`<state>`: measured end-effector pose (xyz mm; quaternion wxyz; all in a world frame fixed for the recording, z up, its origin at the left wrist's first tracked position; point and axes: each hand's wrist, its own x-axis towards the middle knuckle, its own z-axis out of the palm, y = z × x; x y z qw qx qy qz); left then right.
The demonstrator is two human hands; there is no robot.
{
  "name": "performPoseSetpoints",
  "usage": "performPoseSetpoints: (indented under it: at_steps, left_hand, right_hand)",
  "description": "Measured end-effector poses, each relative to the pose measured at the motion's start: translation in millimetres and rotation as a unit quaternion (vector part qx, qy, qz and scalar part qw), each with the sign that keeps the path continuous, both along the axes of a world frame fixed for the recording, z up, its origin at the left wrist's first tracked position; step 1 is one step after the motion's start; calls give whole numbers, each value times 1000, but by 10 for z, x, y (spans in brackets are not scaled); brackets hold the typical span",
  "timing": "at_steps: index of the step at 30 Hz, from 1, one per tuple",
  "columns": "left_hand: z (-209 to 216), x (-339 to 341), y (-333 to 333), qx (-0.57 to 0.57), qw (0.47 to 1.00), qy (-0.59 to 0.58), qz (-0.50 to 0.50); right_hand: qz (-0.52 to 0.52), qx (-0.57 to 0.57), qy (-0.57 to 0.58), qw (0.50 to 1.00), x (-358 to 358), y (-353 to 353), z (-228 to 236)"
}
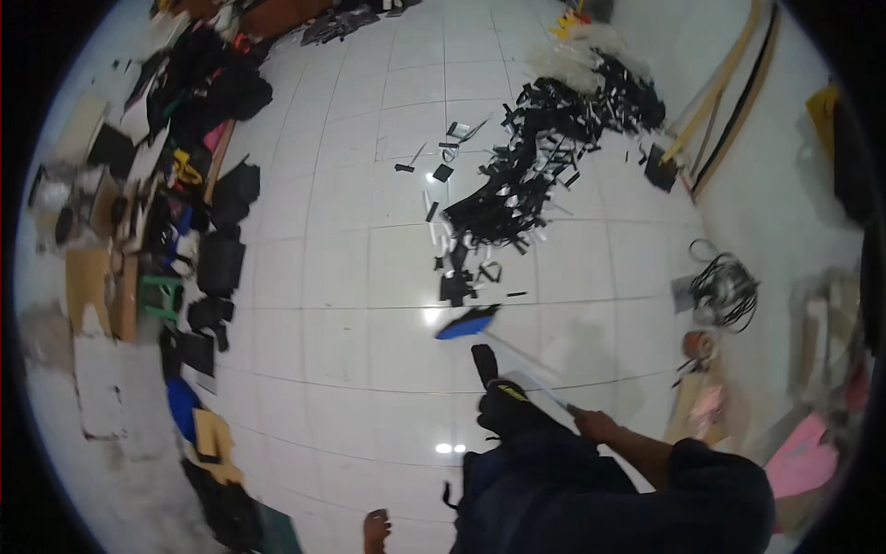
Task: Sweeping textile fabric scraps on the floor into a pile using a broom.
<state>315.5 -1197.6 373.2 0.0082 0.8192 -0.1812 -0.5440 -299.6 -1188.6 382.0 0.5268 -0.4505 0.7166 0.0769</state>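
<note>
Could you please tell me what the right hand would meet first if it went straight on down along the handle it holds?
Following the handle, the right hand would probably meet the blue broom head first, though depth is hard to judge here.

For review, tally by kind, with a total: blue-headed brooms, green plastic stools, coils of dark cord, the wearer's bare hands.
Blue-headed broom: 1
Green plastic stool: 1
Coil of dark cord: 1
Bare hands, left hand and right hand: 2
Total: 5
</note>
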Motion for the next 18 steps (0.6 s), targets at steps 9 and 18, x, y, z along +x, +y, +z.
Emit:
performPoseSetpoints:
  at_steps: [9, 18]
  left_hand:
    - [705, 192, -1872, -109, 991, -71, -45]
    - [1021, 817, -1672, -88, 995, -21, 47]
  right_hand:
    - [-185, -80, 75, 977, 233, -1836, -1135]
    - [-461, -193, 95, 861, -1349, -4871, -846]
